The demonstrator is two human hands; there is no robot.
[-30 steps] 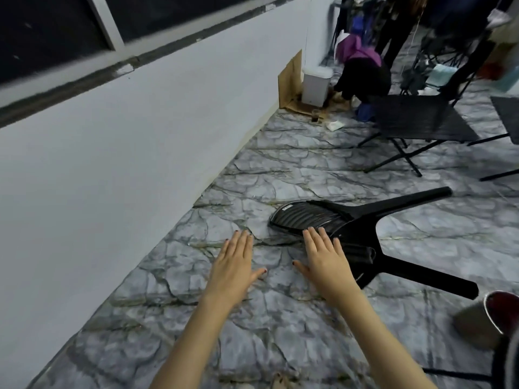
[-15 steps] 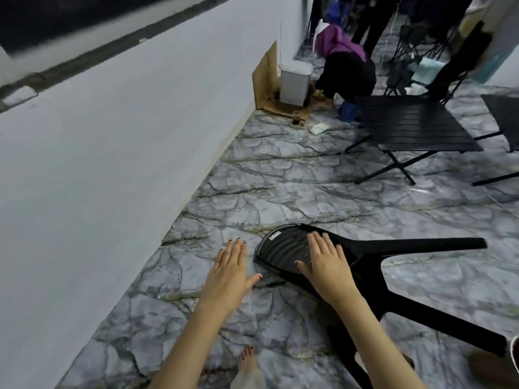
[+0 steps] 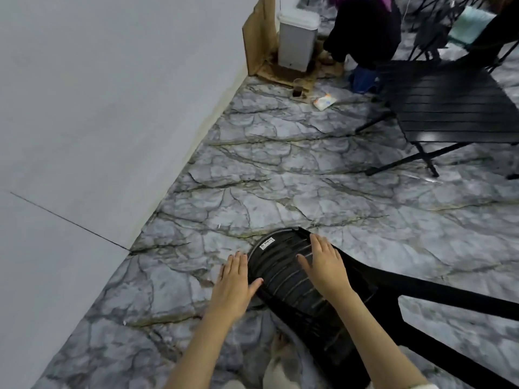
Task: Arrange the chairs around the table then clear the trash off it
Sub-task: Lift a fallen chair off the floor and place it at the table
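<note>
Chair (image 3: 283, 279) is tipped over on the floor (image 3: 280, 178). My left hand (image 3: 234, 280) is at its back's edge and my right hand (image 3: 327, 266) is over the back, both spread flat.

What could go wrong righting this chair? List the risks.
The left hand and right hand are flat and open at the back of the chair; without a grip it could slip.
What looks like a bare foot lies beside the chair; a drop could hit it.
Its legs jut out on the black table side; swinging them could strike it.
</note>
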